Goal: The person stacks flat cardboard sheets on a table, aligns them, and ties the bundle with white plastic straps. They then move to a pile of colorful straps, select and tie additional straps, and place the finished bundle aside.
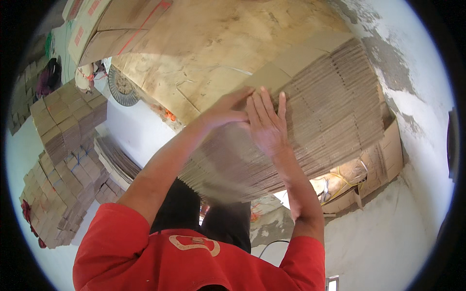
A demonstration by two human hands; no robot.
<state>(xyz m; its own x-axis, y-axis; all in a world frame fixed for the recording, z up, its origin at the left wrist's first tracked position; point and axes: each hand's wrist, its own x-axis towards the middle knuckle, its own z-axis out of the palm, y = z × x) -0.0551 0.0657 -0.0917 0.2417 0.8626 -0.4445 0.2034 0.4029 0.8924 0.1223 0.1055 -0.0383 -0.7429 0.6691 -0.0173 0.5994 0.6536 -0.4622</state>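
A large stack of flat brown cardboard sheets [335,97] lies before me, its many edges layered like a fan. My right hand [267,123] rests flat on the stack, fingers stretched out and slightly apart. Just to its left is my left hand [228,109], with fingers and thumb apart and the tips close to the right hand. It touches the cardboard around the stack's upper left edge, and nothing shows held in it. The near part of the stack below my hands looks blurred.
The stack lies on a worn tan surface [194,63]. An open cardboard box [391,150] with yellow strapping stands at right, beside a patchy wall [412,97]. Bundled cardboard piles [63,189] rise at left, near a round grey fan-like grille [123,87]. Folded cartons [126,24] lie at upper left.
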